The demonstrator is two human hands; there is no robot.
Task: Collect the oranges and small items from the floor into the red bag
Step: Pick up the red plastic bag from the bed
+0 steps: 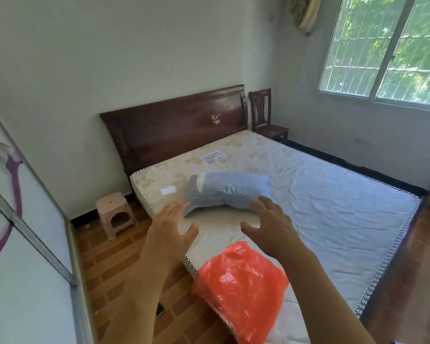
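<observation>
Bag (241, 286), red and bulging, sits on the near corner of the mattress (333, 207) at six o'clock; both hands hover above it at twelve o'clock, left hand (170, 227) and right hand (271, 224) spread wide, holding nothing; no oranges show on the floor (109, 256), so collecting looks finished or nearly so.

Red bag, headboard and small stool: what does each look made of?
Red bag: thin plastic film, judging by its glossy, crinkled, slightly see-through surface. Headboard: dark wood or wood veneer with a polished varnish, showing grain and reflections. Stool: probably moulded plastic, pale pink and matt, with rounded one-piece legs.
</observation>
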